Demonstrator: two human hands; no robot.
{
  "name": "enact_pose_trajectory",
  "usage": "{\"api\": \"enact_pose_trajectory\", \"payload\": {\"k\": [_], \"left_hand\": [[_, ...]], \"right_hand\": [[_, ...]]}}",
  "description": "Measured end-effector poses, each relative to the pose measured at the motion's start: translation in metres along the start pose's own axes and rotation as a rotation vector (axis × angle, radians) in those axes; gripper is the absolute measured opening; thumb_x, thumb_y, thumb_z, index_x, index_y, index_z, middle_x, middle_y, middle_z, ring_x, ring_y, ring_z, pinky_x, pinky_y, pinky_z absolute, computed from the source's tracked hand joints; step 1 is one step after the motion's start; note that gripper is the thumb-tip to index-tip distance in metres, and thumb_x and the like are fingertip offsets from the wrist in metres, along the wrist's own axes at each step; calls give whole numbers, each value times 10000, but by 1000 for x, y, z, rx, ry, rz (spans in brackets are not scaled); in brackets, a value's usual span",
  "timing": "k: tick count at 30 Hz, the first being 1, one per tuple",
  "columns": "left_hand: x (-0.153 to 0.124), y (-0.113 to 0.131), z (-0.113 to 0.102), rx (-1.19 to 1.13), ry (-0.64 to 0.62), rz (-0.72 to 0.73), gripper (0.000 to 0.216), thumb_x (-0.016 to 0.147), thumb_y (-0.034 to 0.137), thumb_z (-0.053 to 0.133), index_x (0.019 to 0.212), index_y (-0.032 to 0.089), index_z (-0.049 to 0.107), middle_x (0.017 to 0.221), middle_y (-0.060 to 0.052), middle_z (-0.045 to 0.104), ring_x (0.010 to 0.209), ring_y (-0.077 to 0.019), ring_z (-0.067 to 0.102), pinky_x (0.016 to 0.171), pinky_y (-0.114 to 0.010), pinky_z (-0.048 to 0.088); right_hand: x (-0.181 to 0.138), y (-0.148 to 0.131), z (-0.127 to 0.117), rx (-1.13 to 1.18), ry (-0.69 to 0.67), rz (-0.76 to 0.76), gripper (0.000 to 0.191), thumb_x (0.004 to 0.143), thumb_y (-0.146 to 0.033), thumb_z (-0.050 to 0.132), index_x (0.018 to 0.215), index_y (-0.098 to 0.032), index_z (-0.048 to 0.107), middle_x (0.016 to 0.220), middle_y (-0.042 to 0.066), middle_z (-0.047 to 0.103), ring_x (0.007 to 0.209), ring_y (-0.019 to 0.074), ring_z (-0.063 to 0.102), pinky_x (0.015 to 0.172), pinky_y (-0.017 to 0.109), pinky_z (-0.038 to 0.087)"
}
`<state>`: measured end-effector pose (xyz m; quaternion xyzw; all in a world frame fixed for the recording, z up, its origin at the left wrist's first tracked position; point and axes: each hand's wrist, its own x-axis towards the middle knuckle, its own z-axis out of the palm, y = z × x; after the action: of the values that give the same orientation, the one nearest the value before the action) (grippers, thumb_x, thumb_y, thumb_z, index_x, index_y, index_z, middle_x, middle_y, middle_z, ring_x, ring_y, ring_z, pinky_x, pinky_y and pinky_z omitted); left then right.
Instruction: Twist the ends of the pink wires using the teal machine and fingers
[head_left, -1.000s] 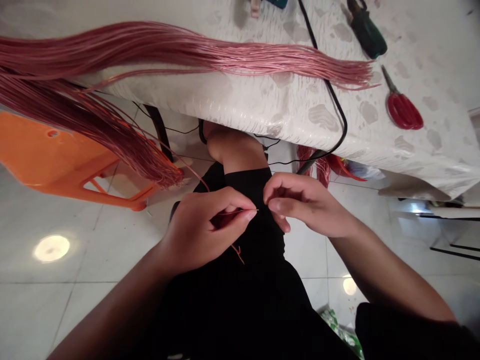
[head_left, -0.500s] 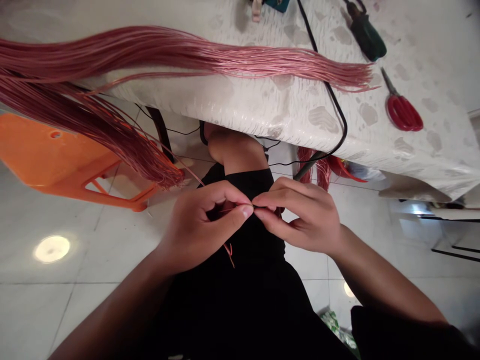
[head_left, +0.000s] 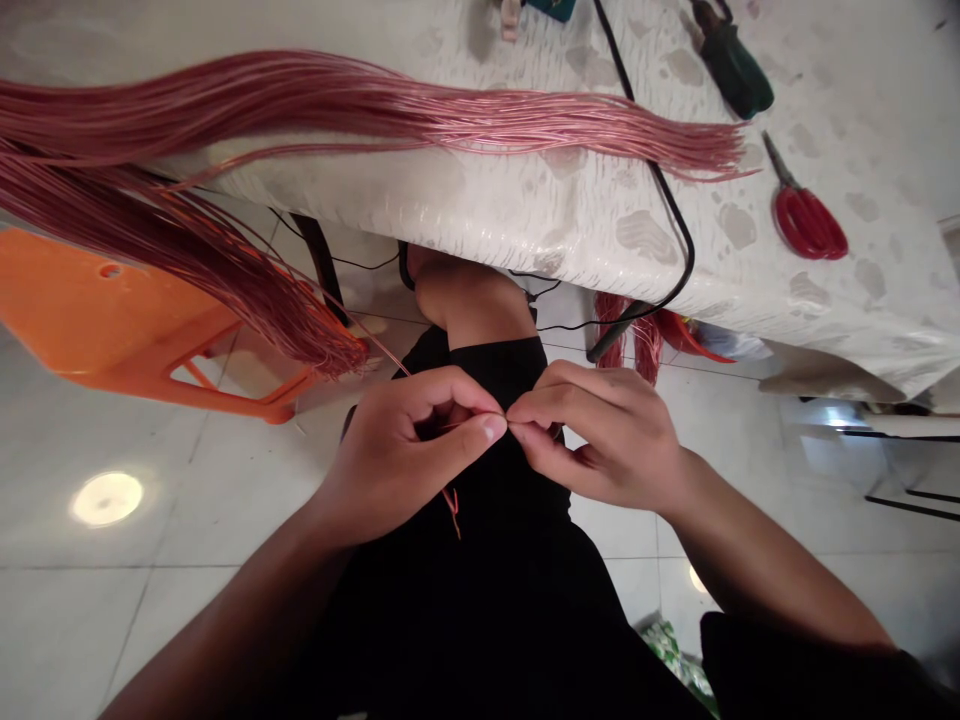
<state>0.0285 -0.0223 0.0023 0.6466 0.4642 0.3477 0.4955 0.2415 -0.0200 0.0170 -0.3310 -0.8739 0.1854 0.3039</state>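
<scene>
Wires (head_left: 487, 118) – smooth, glossy metal; table cover (head_left: 585, 215) – shiny plas.; stool (head_left: 90, 320) smooth plas.; scissors (head_left: 801, 205) metal & plas.

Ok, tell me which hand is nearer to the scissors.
Right. In the picture, the right hand is below and to the left of the scissors; the left hand is also below them, but farther left.

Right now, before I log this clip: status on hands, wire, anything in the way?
Left hand pinching wire. Right hand meeting it fingertip to fingertip, grip unclear. Nothing visible blocking; scissors lie off on the table.
</scene>
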Motion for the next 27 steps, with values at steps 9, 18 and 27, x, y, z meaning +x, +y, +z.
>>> {"api": "enact_pose_trajectory", "payload": {"k": [9,18,27], "left_hand": [[-4,0,6,126,46,138,117,849,116,664,796,203,722,600,73,653,515,-55,566,479,-138,423],[-8,-11,13,438,96,457,98,908,128,636,840,195,658,606,74,623,492,-60,481,520,-209,383],[-5,-15,16,612,15,558,201,953,146,585,780,188,678,572,66,566,502,-83,486,521,-250,351]], "right_hand": [[8,-6,1,274,-23,270,135,841,-95,593,760,-202,583,692,-36,519,596,89,487,545,234,395],[14,-2,-5,587,-234,746,82,783,-135,618,714,-176,601,613,-54,546,536,70,501,467,183,368],[16,17,-1,865,-456,998,51,732,-169,562,726,-189,608,500,-71,568,439,96,542,400,179,448]]}}
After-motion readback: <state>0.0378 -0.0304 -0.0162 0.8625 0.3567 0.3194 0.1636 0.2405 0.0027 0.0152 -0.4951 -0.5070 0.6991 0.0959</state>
